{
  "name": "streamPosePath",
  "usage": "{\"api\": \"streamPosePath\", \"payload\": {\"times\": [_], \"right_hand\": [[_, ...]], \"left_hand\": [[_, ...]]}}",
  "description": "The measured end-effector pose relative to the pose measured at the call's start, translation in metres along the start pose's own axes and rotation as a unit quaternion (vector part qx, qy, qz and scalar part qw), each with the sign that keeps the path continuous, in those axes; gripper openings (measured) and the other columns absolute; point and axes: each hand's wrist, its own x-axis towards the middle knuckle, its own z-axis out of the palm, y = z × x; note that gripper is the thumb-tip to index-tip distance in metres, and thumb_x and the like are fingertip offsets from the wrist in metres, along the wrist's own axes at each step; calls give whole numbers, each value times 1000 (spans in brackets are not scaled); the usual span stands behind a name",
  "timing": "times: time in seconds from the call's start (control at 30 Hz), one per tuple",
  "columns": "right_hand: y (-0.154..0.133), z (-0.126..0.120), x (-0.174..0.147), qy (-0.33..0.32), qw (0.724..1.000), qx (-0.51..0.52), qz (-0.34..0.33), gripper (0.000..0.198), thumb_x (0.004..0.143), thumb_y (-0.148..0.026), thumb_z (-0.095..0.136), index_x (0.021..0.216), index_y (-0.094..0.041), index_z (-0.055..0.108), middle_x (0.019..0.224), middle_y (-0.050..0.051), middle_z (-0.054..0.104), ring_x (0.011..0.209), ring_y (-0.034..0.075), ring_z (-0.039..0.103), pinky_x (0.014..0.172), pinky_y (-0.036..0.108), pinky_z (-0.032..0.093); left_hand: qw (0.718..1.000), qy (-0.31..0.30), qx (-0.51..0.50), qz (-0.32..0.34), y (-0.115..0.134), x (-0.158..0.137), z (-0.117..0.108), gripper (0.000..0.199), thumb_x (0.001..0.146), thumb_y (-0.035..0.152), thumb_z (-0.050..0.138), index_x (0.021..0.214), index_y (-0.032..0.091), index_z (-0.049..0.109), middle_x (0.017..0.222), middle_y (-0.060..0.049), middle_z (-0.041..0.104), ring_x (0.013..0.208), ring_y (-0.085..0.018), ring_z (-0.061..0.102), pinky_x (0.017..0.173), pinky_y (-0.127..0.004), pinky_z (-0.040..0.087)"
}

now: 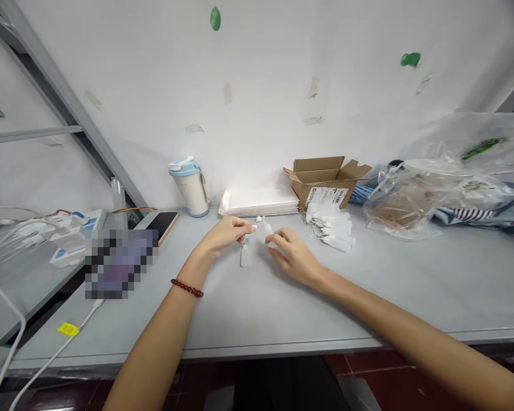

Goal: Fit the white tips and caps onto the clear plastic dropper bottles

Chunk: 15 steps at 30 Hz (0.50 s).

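Note:
My left hand (227, 234), with a dark red bead bracelet (187, 287) on the wrist, pinches a small white piece between thumb and fingertips. Just below those fingers a translucent white tag (245, 256) shows against the table, seemingly linked to them by a thin loop. My right hand (293, 254) is a short way to the right, thumb and fingers curved and apart. Beyond its fingertips is a small clear-white piece (267, 226); whether they touch it I cannot tell. Another tiny white piece (258, 219) lies between the hands, farther back.
Translucent tags (332, 225) with wire loops are heaped right of my right hand. Behind stand an open cardboard box (325, 177), a stack of white sheets (259, 202) and a tumbler (191, 188). Phones (167, 222) and cables lie left; a plastic bag (406, 205) sits right.

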Motion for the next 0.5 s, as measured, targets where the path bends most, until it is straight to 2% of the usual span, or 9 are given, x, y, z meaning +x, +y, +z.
{"api": "streamPosePath", "payload": {"times": [0.13,0.27,0.37,0.5], "right_hand": [[-5,-7,1,37,994,104,18,7,85,-15,48,89,-19,53,89,6,58,83,17,53,75,31,43],[-11,-13,3,20,982,178,68,7,82,-14,47,82,-19,51,82,3,60,76,15,54,64,25,41],[-13,-16,3,-1,973,209,101,6,80,-15,47,81,-19,50,81,2,59,73,14,53,54,22,36],[-10,-18,4,2,968,218,126,7,79,-15,45,82,-20,50,79,1,58,69,12,50,56,22,35]], "left_hand": [[998,-36,-40,27,1,0,-1,27,71,41,66,78,15,69,71,0,53,63,-10,44,62,-25,39],[996,-52,-38,65,1,-1,-1,31,75,42,64,89,16,71,83,-4,61,67,-11,47,64,-26,41],[995,-63,-26,69,1,-2,-1,31,76,42,63,93,17,71,89,-4,63,67,-11,49,65,-26,42],[994,-83,-19,68,2,-3,-3,30,76,43,64,91,17,71,89,-4,63,66,-10,48,66,-26,41]]}}
